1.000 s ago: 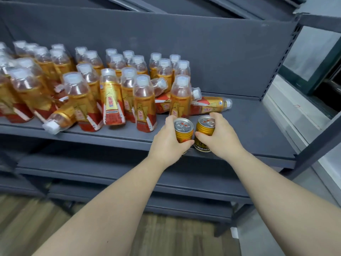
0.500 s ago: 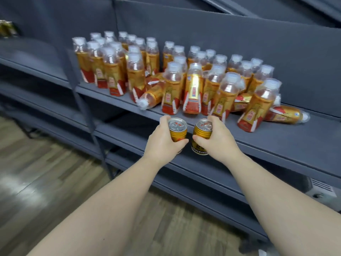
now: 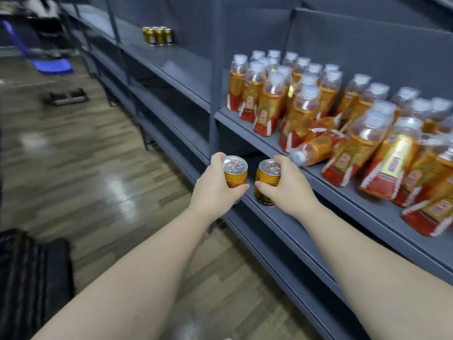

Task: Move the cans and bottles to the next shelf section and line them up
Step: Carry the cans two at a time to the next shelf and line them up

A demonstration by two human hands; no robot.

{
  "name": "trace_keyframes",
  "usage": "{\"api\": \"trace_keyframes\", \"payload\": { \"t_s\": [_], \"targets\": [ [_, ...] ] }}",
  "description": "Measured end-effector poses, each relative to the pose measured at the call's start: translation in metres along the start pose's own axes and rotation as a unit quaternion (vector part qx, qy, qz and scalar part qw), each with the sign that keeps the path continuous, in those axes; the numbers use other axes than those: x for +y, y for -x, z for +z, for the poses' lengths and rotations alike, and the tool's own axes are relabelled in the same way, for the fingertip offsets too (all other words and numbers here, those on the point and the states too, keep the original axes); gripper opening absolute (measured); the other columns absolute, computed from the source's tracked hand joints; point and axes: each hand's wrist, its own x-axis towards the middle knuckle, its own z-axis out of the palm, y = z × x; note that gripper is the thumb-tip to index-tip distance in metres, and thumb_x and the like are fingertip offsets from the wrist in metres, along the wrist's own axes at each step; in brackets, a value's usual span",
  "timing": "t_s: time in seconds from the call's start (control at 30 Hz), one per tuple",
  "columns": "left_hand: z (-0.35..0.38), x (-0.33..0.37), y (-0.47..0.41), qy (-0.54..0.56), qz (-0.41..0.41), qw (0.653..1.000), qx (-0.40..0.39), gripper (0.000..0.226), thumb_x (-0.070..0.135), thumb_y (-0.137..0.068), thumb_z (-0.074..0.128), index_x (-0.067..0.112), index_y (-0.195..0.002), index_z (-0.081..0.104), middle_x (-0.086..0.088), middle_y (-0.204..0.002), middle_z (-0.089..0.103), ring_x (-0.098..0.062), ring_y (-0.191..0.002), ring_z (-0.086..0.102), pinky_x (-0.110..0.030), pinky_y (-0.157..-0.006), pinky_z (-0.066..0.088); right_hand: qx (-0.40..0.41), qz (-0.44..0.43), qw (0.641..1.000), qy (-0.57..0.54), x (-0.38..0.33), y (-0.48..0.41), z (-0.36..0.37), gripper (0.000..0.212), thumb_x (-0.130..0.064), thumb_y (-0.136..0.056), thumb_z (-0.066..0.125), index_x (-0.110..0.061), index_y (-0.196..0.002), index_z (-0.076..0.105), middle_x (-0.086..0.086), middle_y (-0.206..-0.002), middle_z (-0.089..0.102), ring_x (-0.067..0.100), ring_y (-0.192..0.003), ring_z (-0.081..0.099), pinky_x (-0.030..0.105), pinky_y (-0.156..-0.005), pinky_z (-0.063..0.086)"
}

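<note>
My left hand [image 3: 213, 190] grips a small gold can [image 3: 234, 171] with a silver top, held upright in the air in front of the shelving. Beside it my right hand [image 3: 285, 190] grips a second gold can [image 3: 267, 177], also upright. Both cans hang below the front edge of the grey shelf [image 3: 343, 192] that carries several orange bottles [image 3: 301, 111] with white caps and red labels. One bottle [image 3: 316, 150] lies on its side near the shelf front. In the neighbouring section to the left, a small group of gold cans [image 3: 158, 35] stands on the shelf.
A grey upright post [image 3: 217, 77] divides the two shelf sections. Lower shelves [image 3: 169, 123] run under both. The floor is wood-patterned; a blue mop head [image 3: 52, 66] and a dark flat object [image 3: 66, 96] lie on it at far left. Something black [image 3: 31, 273] sits at lower left.
The view has swung left along the shelving, and both hands have carried their cans away from the bottle shelf. The neighbouring section with its group of cans has come into view.
</note>
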Motion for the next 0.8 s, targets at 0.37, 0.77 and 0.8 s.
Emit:
{"api": "trace_keyframes", "payload": {
  "t_s": [0.37,0.77,0.8],
  "targets": [
    [-0.045,-0.050,-0.067,-0.040,-0.094,0.988,0.115,0.067,0.040,-0.077,0.081,0.035,-0.121,0.031,0.013,-0.113,0.056,-0.016,-0.101,0.056,-0.030,-0.082,0.043,-0.095,-0.104,0.989,-0.038,-0.049,-0.113,0.069,0.080,-0.043,-0.080,0.078,-0.023,-0.145,0.035,-0.001,-0.132,0.052,0.017,-0.110,0.057,0.040,-0.094,0.052],
    [-0.080,-0.108,-0.137,-0.045,-0.134,0.978,0.153,0.079,0.041,-0.077,0.081,0.027,-0.137,0.032,0.005,-0.127,0.059,-0.024,-0.114,0.057,-0.035,-0.093,0.046,-0.143,-0.125,0.981,-0.045,-0.090,-0.198,0.126,0.080,-0.039,-0.083,0.078,-0.023,-0.147,0.032,-0.001,-0.134,0.048,0.015,-0.109,0.054,0.032,-0.088,0.050],
    [-0.085,-0.115,-0.146,-0.043,-0.134,0.978,0.152,0.077,0.040,-0.077,0.081,0.028,-0.135,0.032,0.006,-0.125,0.059,-0.023,-0.111,0.058,-0.034,-0.090,0.046,-0.145,-0.124,0.981,-0.042,-0.095,-0.205,0.132,0.080,-0.039,-0.083,0.078,-0.024,-0.147,0.032,-0.001,-0.135,0.048,0.015,-0.109,0.054,0.033,-0.089,0.051]
  ]
}}
